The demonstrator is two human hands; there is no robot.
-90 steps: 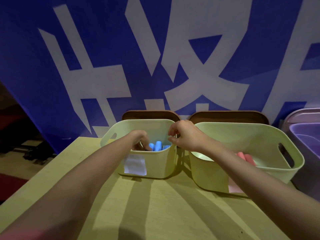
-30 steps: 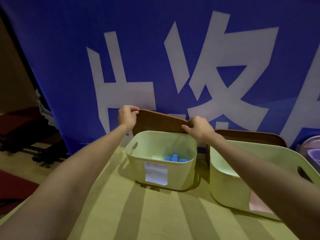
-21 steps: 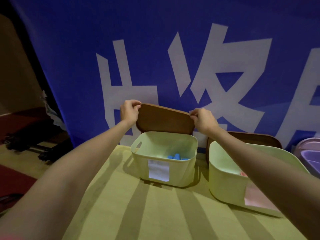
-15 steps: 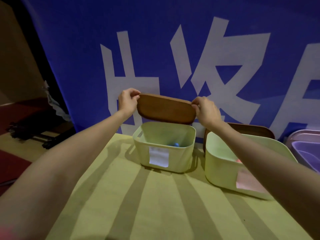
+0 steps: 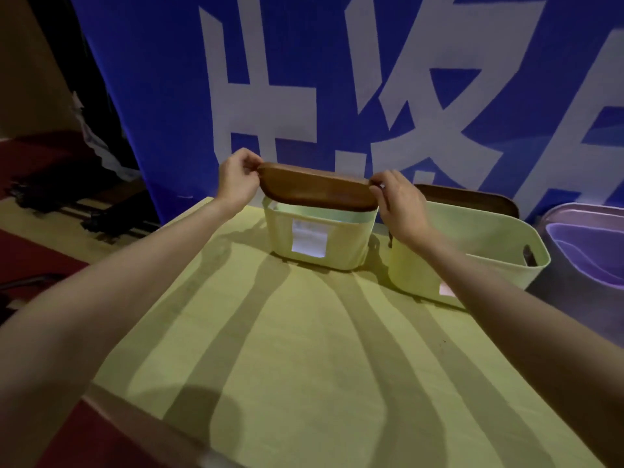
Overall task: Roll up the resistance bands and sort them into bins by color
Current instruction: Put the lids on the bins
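A brown wooden lid [image 5: 317,189] hovers just above the left pale green bin [image 5: 337,241], which carries a white label on its front. My left hand [image 5: 236,179] pinches the lid's left end and my right hand [image 5: 398,204] grips its right end. The lid hides the inside of this bin. To the right stands a larger pale green bin [image 5: 486,251] with a pink label low on its front; my right forearm crosses in front of it.
A second brown lid [image 5: 472,199] leans against the blue banner behind the right bin. A purple tub [image 5: 587,248] sits at the far right. The yellow-green table [image 5: 304,349] stretches toward me, its left edge dropping to a dark red floor.
Both hands took the lid from behind the left bin, raised it and brought it forward and down over the bin's opening. The blue rolls inside are now hidden.
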